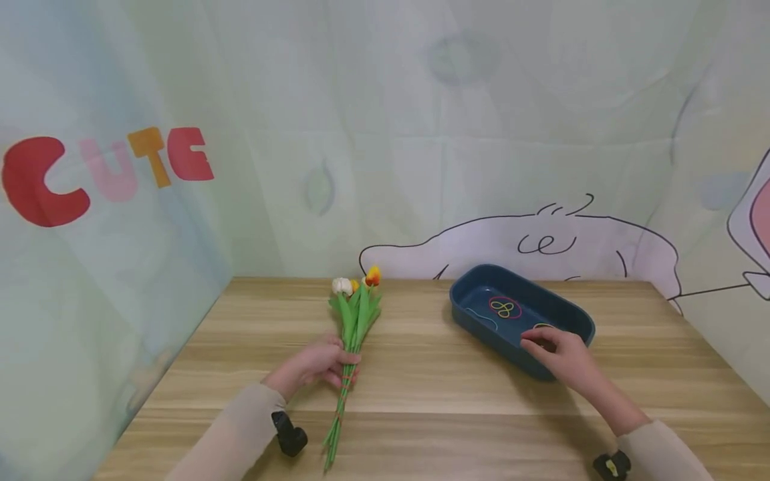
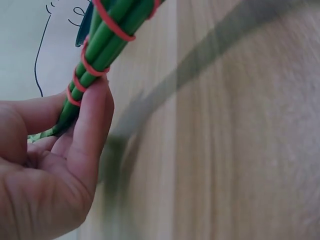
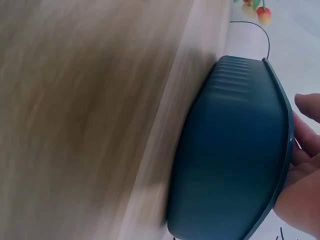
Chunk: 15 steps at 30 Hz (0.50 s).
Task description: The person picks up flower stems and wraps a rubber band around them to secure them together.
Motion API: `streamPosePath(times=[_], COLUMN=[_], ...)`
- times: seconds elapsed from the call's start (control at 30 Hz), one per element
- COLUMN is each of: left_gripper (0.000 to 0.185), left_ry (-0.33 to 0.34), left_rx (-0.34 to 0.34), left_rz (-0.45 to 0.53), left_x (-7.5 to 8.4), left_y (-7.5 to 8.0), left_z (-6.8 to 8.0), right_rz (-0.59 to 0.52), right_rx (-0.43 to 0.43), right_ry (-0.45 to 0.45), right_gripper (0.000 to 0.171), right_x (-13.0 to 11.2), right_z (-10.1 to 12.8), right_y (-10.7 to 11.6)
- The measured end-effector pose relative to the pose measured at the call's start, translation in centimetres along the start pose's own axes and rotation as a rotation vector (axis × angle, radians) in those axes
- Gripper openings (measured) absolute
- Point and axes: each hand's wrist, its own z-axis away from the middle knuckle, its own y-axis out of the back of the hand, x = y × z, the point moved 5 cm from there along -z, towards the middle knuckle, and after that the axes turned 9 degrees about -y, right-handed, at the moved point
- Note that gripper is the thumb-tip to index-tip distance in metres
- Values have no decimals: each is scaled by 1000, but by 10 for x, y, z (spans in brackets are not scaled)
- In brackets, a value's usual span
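Observation:
My left hand (image 1: 321, 361) grips the green stems of a bunch of artificial tulips (image 1: 355, 317), with white, yellow and orange-red heads pointing away from me. A red rubber band (image 2: 111, 24) winds several times round the stems, beside the fingertips in the left wrist view. To the right, a dark blue tray (image 3: 230, 145) stands on the table. My right hand (image 1: 562, 354) is over its near right rim, fingers bent loosely inward, and nothing shows between thumb and fingers. Inside the tray lie a yellow rubber band (image 1: 504, 308), a pink one and a light blue one.
The wooden table (image 1: 415, 381) reaches back to a pale printed curtain (image 1: 337, 133) that hangs behind and at both sides. Another yellow band (image 1: 541, 326) shows in the tray, partly behind the right hand. A small black camera (image 1: 290, 437) is strapped to the left sleeve.

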Motion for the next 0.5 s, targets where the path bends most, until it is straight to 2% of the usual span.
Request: streamPosePath(times=[0.3, 0.5], left_gripper=[11, 8], left_ry=[39, 8], left_rx=[36, 107], left_rz=[29, 77], left_x=[-11, -10], left_y=[0, -2], left_z=[-2, -4], right_rz=[27, 54], right_rx=[2, -15], right_ry=[62, 71], right_gripper=[17, 15], right_x=[-3, -4], right_z=[-1, -1], right_y=[-3, -4])
